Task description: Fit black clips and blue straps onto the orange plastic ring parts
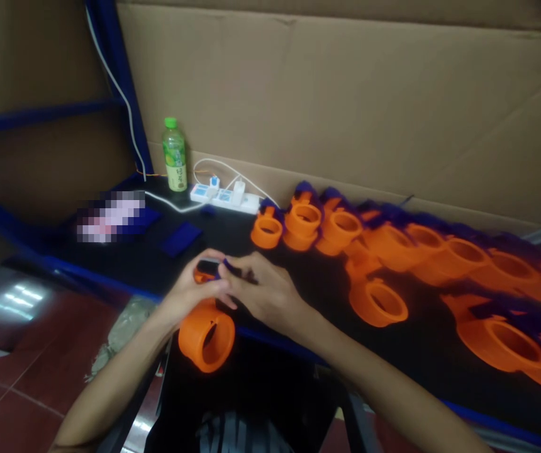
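Observation:
My left hand is wrapped round the upper part of an orange plastic ring-shaped holder, whose round cup hangs below the fingers. Close against it, my right hand pinches a small dark blue strip at the holder's top. Both hands meet over the table's front edge, and the fingers partly hide the joint between strip and holder. Similar orange holders with dark blue parts stand in a row to the right, one orange holder lying nearer the front.
A green-capped drink bottle and a white power strip with cables stand at the back of the black table. A blue flat piece lies left of centre. Cardboard walls the back; a blue frame post rises at left.

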### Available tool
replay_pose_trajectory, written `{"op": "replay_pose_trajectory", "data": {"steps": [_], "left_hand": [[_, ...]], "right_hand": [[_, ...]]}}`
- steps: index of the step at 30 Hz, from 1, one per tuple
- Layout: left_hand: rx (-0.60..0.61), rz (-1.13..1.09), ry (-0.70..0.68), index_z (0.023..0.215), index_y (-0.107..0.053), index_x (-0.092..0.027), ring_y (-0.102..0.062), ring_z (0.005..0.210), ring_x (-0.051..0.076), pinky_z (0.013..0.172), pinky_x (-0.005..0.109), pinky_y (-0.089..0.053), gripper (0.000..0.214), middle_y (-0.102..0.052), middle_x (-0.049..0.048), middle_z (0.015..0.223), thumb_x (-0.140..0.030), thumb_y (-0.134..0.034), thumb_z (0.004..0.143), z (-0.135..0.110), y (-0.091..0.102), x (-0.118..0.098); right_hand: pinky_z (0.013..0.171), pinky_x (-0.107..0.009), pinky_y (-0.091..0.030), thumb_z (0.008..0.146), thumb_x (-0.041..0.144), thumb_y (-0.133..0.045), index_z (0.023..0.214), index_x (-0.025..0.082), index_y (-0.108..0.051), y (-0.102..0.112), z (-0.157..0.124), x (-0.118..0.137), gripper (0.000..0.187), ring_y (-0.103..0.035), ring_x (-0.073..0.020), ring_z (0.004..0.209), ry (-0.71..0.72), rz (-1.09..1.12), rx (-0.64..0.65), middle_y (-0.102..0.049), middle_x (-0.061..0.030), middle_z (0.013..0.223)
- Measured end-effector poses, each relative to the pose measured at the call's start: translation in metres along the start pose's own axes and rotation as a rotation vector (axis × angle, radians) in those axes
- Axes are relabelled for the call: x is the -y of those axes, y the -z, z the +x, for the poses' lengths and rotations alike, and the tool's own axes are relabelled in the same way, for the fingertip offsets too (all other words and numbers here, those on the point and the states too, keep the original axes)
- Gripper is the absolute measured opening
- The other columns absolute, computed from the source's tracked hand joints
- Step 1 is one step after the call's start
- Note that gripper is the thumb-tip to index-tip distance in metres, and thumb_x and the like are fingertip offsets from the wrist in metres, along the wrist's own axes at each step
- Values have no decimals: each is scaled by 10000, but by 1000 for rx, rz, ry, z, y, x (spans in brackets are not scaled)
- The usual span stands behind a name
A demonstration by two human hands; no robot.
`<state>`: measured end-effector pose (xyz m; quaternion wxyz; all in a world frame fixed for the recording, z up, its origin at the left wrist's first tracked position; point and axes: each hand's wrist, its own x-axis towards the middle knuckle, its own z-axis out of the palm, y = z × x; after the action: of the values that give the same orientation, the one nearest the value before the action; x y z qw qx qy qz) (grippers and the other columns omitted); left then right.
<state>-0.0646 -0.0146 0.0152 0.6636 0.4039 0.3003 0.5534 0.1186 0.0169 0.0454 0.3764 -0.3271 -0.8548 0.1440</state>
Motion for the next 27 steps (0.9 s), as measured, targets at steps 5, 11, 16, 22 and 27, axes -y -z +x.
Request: {"op": "replay_pose_trajectory", "data": {"steps": [5,11,16,22,27], "left_hand": [[-146,47,104,1215,-570,-219,-758,687,220,617,332,-636,509,-700,54,1013,-293,-810,772,-1,6,-7],[-160,274,183,1284,-572,-237,-735,639,203,548,298,-595,586,-657,8,887,-375,-818,771,-4,2,-11],[-109,398,180,1309,-634,-185,-708,788,199,795,369,-595,665,-714,35,886,-326,-879,707,-3,2,-12],[-111,349,145,1418,-533,-200,-701,1020,274,953,427,-525,784,-728,107,1124,-325,-866,719,-2,2,-9],[-83,184,176,1381,-469,-248,-727,989,290,876,466,-573,642,-721,112,1126,-337,-766,819,-3,-2,-10]], "right_hand": [[812,-281,-563,984,341,-592,1217,284,-714,24,33,-5,269,-687,-156,954,251,81,195,-724,-22,1160],[926,-328,-519,1007,242,-528,1273,252,-685,8,88,-35,309,-673,-193,1088,136,-151,309,-708,-45,1226],[878,-307,-502,941,124,-583,1316,245,-645,-49,120,-64,399,-636,-211,1120,196,-334,483,-657,-83,1267],[783,-293,-484,933,168,-595,976,153,-702,-64,127,-80,116,-620,-215,987,177,-334,460,-675,-96,1053],[933,-304,-486,961,240,-564,1038,182,-649,-36,119,-76,128,-570,-182,1162,146,-94,325,-578,-93,1261]]}}
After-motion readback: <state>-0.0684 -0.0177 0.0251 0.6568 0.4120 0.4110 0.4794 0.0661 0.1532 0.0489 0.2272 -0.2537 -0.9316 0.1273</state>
